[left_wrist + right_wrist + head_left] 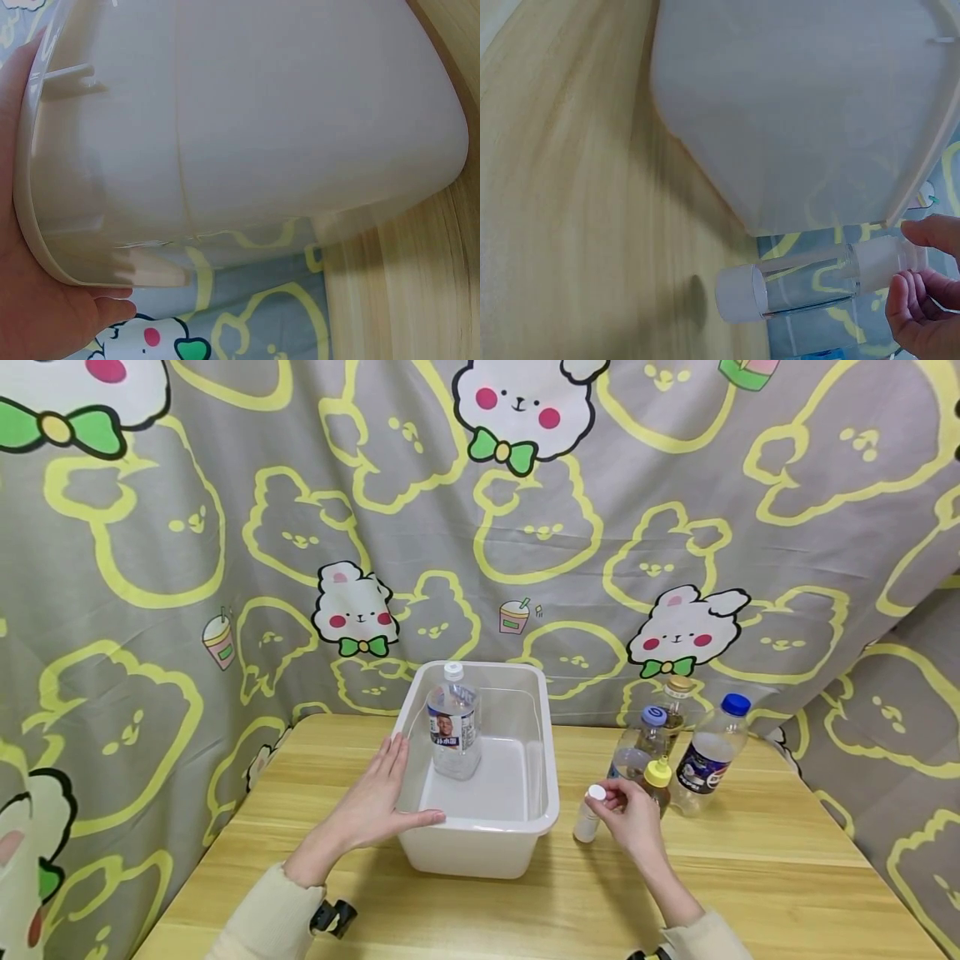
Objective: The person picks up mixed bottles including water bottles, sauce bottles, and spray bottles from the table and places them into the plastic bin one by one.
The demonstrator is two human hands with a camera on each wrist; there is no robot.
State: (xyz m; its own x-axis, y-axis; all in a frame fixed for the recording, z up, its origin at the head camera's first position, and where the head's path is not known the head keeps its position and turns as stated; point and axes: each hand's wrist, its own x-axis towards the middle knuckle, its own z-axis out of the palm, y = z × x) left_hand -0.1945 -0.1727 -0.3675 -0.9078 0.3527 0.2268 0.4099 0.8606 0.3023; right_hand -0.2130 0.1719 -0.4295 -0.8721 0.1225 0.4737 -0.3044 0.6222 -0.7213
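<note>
a: entry, held piece?
b: one small clear bottle (586, 825), white at both ends, just right of the pale bin (474, 853), near its front corner.
a: grip?
b: right hand (633, 817), thumb and fingertips pinching the white top end; a narrow hold.
a: long axis?
b: near upright, base hanging below the fingers. its shadow lies apart from the base in the right wrist view; judged clear of the table (652, 893).
a: governing relation?
b: the bin lies leftward of the pinch, its right rim standing between the bottle and the bin's inside.
a: nearer hand?
b: the right. left hand (375, 803): fingers extended along the bin's left rim, thumb on the near rim, nothing pinched, well apart from the bottle.
</note>
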